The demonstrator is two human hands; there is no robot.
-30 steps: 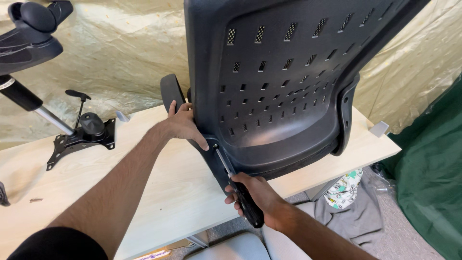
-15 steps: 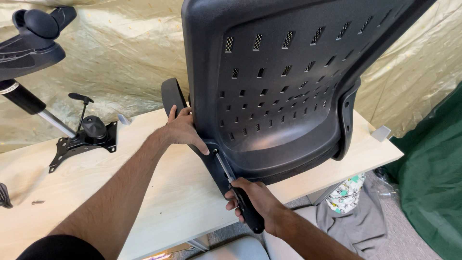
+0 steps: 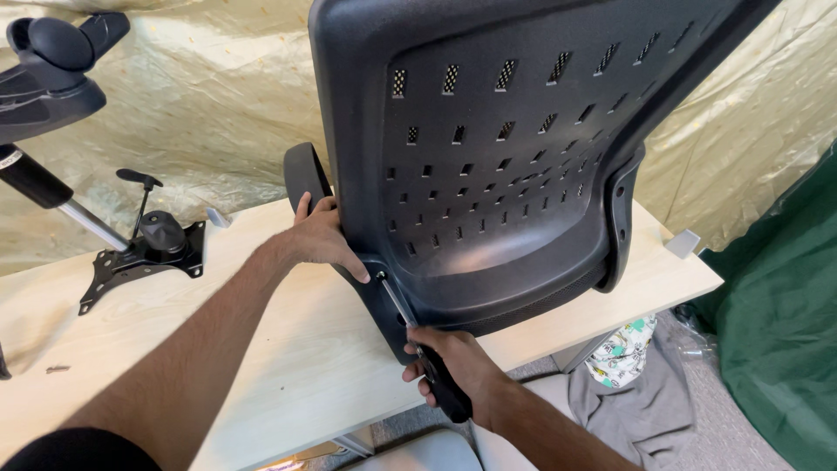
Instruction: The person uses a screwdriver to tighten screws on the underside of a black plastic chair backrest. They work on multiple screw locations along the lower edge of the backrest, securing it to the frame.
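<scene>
Right hand [image 3: 458,362] grip tight on black-handled screwdriver [image 3: 427,358]; left hand [image 3: 318,240] grip holds big black plastic chair back [image 3: 506,148]. Tip may slip off screw; chair back could tip on pale wooden worktop [image 3: 288,349].

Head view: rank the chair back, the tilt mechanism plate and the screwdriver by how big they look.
1. Black perforated chair back, by far the largest; it is also close to the camera.
2. Tilt mechanism plate on the table.
3. Screwdriver in the right hand; nearer the camera, so ranks 2 and 3 are unsure.
</scene>
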